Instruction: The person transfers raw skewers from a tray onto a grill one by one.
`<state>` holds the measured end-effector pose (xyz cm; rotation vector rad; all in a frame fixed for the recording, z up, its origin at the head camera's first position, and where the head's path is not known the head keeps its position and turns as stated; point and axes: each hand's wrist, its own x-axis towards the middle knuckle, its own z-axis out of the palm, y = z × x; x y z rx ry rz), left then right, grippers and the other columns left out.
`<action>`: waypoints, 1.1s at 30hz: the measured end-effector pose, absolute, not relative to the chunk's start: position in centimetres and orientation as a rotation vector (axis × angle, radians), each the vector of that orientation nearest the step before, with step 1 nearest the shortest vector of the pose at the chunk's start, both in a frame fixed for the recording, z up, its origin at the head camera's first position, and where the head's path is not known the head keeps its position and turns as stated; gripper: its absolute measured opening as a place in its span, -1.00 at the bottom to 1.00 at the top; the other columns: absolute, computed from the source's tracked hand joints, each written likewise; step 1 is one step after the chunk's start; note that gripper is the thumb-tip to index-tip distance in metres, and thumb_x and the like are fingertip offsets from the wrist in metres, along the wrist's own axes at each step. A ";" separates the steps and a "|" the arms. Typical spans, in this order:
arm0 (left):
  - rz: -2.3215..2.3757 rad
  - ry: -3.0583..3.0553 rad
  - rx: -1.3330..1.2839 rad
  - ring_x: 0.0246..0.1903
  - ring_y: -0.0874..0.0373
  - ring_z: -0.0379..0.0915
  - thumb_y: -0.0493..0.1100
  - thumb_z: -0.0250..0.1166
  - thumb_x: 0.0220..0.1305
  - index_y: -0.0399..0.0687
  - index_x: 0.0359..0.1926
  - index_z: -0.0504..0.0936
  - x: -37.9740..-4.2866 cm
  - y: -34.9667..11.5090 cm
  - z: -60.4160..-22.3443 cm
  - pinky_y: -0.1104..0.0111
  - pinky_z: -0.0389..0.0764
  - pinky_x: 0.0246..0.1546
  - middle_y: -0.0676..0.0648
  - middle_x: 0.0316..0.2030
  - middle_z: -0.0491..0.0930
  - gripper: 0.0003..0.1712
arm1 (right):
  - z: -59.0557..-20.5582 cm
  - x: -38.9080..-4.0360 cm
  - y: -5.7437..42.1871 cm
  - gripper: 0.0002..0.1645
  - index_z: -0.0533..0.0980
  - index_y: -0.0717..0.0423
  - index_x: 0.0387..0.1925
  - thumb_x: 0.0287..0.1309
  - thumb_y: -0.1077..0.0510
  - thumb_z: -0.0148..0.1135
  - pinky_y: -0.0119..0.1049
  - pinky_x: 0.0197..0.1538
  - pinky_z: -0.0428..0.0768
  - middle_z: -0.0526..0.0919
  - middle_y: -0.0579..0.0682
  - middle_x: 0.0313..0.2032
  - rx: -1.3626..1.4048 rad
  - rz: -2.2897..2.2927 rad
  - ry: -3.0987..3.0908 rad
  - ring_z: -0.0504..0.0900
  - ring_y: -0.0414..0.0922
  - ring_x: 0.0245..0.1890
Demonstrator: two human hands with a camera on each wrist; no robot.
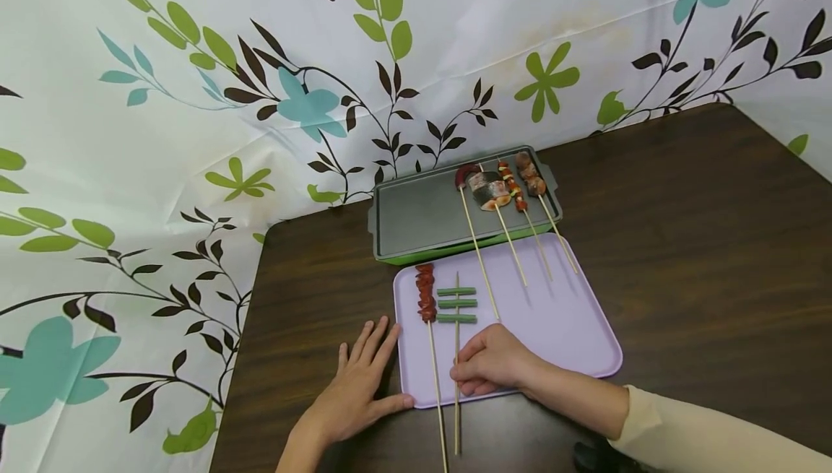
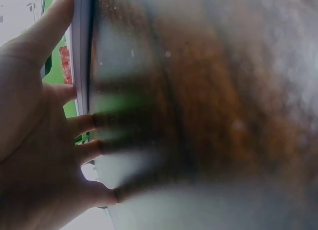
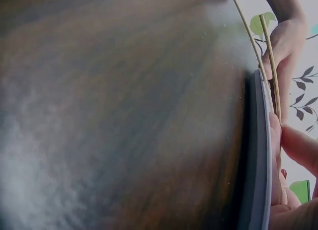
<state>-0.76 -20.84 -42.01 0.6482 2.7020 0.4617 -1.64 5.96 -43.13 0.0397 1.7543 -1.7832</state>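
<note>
With thumb and fingertips my right hand [image 1: 490,361] pinches the stick of a green bean skewer [image 1: 457,304], low over the near part of the lilac tray [image 1: 559,328]. Three green pieces lie crosswise on that stick. In the right wrist view, the stick [image 3: 269,51] passes between thumb and fingers at the tray's edge. My left hand [image 1: 354,386] is spread at the tray's left side, its thumb at the near left corner; the left wrist view shows its fingers [image 2: 84,123] along the rim. Left of the bean skewer lies a skewer of red pieces [image 1: 425,292], its stick overhanging the near edge.
Behind the tray stands a grey-topped green grill [image 1: 416,217]. On its right half lie several skewers, including a fish slice [image 1: 487,190] and a dark red curved piece [image 1: 464,174], their sticks reaching over the tray. A leaf-patterned cloth [image 1: 455,40] hangs behind the brown table [image 1: 702,242].
</note>
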 end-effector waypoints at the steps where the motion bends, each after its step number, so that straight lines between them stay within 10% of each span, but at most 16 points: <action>1: 0.462 2.700 0.650 0.47 -0.07 -0.48 0.49 0.14 0.08 0.25 0.52 -0.21 -0.8 -20.8 -42.0 -0.37 -0.23 0.22 -0.01 0.52 -0.31 0.15 | -43.1 -1.6 6.0 -0.77 0.59 0.36 -0.35 -0.07 0.29 0.43 -0.32 -0.54 0.63 0.70 0.12 -0.57 0.044 -1.780 1.766 0.68 -0.16 -0.61; 33: 0.446 2.710 0.658 0.47 -0.10 -0.43 0.49 0.14 0.09 0.22 0.52 -0.19 -0.8 -20.9 -41.9 -0.37 -0.24 0.22 -0.03 0.52 -0.29 0.15 | -40.5 0.2 9.5 -0.55 0.48 0.50 -0.03 0.15 0.21 0.29 -0.33 -0.35 0.65 0.71 0.24 -0.26 -0.092 -1.843 1.550 0.72 -0.10 -0.31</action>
